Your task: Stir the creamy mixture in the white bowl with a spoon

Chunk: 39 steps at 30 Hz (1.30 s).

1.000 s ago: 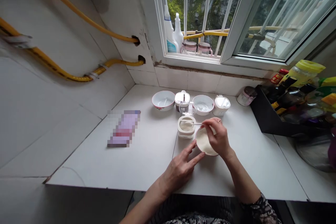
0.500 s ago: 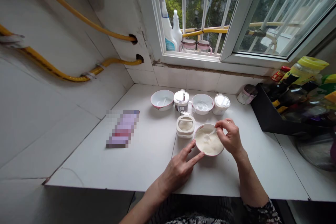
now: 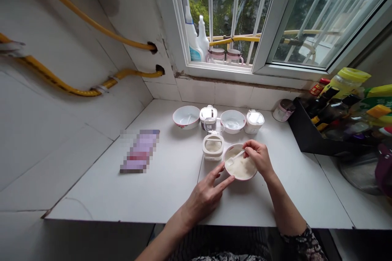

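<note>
A white bowl [image 3: 241,176] with a pinkish-red rim holds an off-white powder or fine grain [image 3: 244,167]. My right hand [image 3: 259,157] pinches the handle of a small white spoon [image 3: 235,157], whose bowl end rests at the left side of the powder. My left hand [image 3: 206,193] is open, its fingers stretched out and touching the bowl's left and front rim. Just left of the bowl stands a white-rimmed jar [image 3: 213,155], its clear lid [image 3: 214,124] raised, with pale content inside.
Behind stand a floral bowl [image 3: 186,116], a lidded jar [image 3: 208,113], another white bowl [image 3: 233,122] and a second lidded jar [image 3: 255,122]. A black bin [image 3: 301,130] of bottles is at right, beside a small jar [image 3: 283,110]. A blurred purple item [image 3: 141,151] lies left.
The spoon has moved left across the powder and lies flatter, with my right hand shifting slightly left. My left hand stays at the bowl's rim. The whole view has shifted a little.
</note>
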{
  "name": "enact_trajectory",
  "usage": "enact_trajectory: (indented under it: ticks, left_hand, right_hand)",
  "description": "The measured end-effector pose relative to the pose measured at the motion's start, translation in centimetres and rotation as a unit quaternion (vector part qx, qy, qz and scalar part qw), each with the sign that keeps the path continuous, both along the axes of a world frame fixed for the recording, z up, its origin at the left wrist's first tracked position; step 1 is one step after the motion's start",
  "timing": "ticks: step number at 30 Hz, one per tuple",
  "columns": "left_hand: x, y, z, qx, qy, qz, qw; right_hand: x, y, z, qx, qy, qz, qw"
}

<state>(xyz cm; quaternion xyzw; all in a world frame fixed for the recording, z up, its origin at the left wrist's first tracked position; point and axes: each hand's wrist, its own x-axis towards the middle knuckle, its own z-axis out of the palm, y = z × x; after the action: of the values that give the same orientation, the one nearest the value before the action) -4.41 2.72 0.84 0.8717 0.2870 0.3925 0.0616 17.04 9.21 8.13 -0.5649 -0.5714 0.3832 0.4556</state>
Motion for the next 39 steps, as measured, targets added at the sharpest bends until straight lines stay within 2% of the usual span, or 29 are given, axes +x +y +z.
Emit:
enact_trajectory:
  ticks: [4, 9, 15, 18, 21, 23, 26, 28, 30, 35, 39]
  left_hand:
    - [0.0, 0.0, 0.0, 0.004, -0.002, 0.0, 1.0]
    - [0.0, 0.1, 0.1, 0.004, 0.005, 0.0, 1.0]
    - [0.0, 0.1, -0.1, 0.007, 0.003, 0.001, 1.0]
    - [0.1, 0.1, -0.2, 0.007, 0.005, 0.003, 1.0]
    - [0.1, 0.1, -0.1, 0.006, 0.005, 0.004, 1.0]
    - [0.2, 0.1, -0.1, 0.01, 0.002, 0.004, 1.0]
    - [0.2, 0.1, -0.3, 0.02, -0.003, 0.008, 1.0]
    - [0.2, 0.1, -0.3, 0.022, -0.005, 0.01, 1.0]
    - [0.2, 0.1, -0.3, 0.021, -0.004, 0.011, 1.0]
    - [0.1, 0.1, -0.1, 0.013, 0.011, 0.007, 1.0]
    - [-0.1, 0.1, -0.1, 0.004, 0.008, 0.004, 1.0]
  right_hand:
    - [0.3, 0.4, 0.2, -0.033, 0.088, -0.015, 0.995]
    - [0.6, 0.5, 0.3, -0.031, 0.114, -0.032, 0.992]
    - [0.4, 0.6, 0.4, -0.011, 0.133, -0.039, 0.99]
    - [-0.4, 0.5, 0.5, 0.026, 0.145, -0.047, 0.988]
    - [-1.6, 0.2, 0.5, 0.104, 0.096, -0.032, 0.989]
    - [-2.3, -0.1, 0.3, 0.187, -0.003, 0.007, 0.982]
    - [-2.9, -0.3, 0.2, 0.315, -0.17, 0.087, 0.93]
    - [-2.9, -0.3, 0.2, 0.363, -0.218, 0.111, 0.899]
    - [-2.5, -0.4, 0.5, 0.379, -0.214, 0.092, 0.895]
    - [-0.3, -0.6, 1.2, 0.349, -0.162, -0.03, 0.923]
    - [1.1, -0.5, 1.2, 0.328, -0.226, -0.04, 0.916]
